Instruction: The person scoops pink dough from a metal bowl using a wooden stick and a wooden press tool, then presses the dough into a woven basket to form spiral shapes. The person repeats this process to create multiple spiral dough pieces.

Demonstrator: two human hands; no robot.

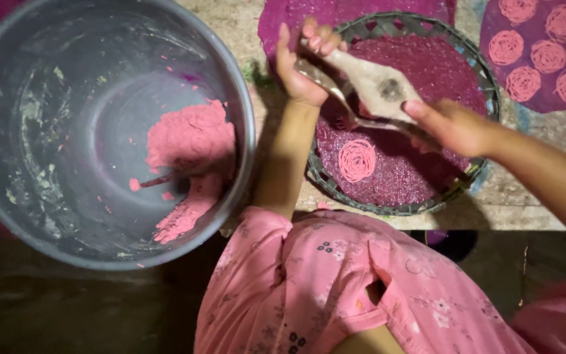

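A rough stone floor lay under a round woven tray (pixel 476 56) covered by purple cloth (pixel 401 170), bearing one pink dough spiral (pixel 356 160). The left hand (pixel 304 65) curled tight around a beige cloth piping bag (pixel 375 85); the right hand (pixel 453 126) pinched its nozzle end. Uneven squeezing might have broken the next coil. The grey plastic tub (pixel 8 131) of pink dough (pixel 191 141) sat just beside.

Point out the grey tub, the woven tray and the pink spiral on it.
grey tub (pixel 47 131), head view: bare inner wall.
woven tray (pixel 388 25), head view: far rim.
pink spiral (pixel 356 160), head view: its centre.
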